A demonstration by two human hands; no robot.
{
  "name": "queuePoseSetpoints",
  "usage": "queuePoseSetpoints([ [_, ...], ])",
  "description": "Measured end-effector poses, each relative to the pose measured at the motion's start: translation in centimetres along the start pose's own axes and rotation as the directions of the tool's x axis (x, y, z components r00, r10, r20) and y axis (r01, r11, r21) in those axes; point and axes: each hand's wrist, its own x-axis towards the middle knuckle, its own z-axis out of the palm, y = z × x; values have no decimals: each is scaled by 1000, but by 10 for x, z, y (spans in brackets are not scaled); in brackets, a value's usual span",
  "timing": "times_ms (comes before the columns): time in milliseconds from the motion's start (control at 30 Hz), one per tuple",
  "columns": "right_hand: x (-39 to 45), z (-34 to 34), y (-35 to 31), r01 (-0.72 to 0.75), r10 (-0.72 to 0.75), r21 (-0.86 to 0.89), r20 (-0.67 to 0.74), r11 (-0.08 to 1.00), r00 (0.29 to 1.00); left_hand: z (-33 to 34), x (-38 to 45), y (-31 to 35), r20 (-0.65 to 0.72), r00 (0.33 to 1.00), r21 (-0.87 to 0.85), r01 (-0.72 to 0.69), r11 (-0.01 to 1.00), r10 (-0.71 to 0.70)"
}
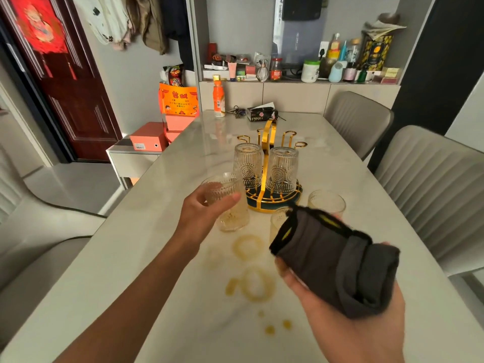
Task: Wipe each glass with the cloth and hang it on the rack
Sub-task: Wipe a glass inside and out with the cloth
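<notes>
item: ribbed glass [230, 203], above the desk [157, 258] in your left hand [201, 213], fingers wrapped round its wall; likely rigid, breakable, slippery where wet. folded cloth [332, 260], soft, lies gripped in your right hand [348, 318]; rack [269, 163] just behind

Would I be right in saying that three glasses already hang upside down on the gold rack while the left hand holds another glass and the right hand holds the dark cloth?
Not quite: the head view shows two glasses upside down on the gold rack, not three. The left hand does hold another glass, and the right hand holds the dark cloth.
</notes>
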Motion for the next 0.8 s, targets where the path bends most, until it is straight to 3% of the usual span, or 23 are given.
queuePoseSetpoints([
  [67, -1, 11, 8, 306, -299, -147, 64, 941, 952, 2, -29, 18, 26, 999, -71, -21, 997, 23],
  [133, -1, 38, 20, 484, -410, -432, 256, 761, 875, 8, -57, 30, 29, 999, -104, -25, 994, 29],
  [167, 1, 42, 27, 551, -411, -609, 369, 571, 834, 12, -69, 33, 38, 999, -124, -26, 992, 31],
  [233, 4, 34, 44, 586, -324, -809, 563, -30, 760, 19, -91, 34, 72, 997, -175, 13, 984, -1],
  [267, 4, 27, 50, 576, -273, -783, 622, -235, 734, 20, -100, 32, 94, 995, -184, 47, 982, -30],
  [300, 0, 23, 52, 569, -245, -770, 634, -289, 733, 20, -109, 31, 118, 992, -186, 72, 980, -51],
  [400, -9, 15, 50, 519, -255, -845, 533, -125, 807, 18, -123, 24, 155, 987, -181, 73, 981, -44],
  [433, -9, 16, 46, 466, -251, -885, 455, -21, 854, 18, -127, 23, 170, 985, -196, 63, 979, -29],
  [500, -3, 13, 37, 328, -205, -890, 273, 316, 940, 18, -130, 24, 218, 976, -206, 29, 978, 17],
  [533, -1, 11, 34, 265, -187, -866, 202, 425, 961, 19, -132, 25, 242, 970, -201, 14, 979, 36],
  [567, -3, 10, 34, 258, -191, -864, 192, 432, 963, 21, -133, 27, 248, 968, -201, 2, 980, 49],
  [600, -10, 14, 35, 257, -228, -892, 180, 372, 957, 24, -134, 30, 237, 970, -210, -1, 978, 52],
  [733, -39, 24, 46, 359, -336, -932, 355, -52, 873, 29, -134, 35, 253, 966, -286, 122, 950, -48],
  [800, -36, 25, 36, 406, -315, -899, 437, -162, 842, 25, -135, 33, 291, 955, -260, 140, 955, -61],
])
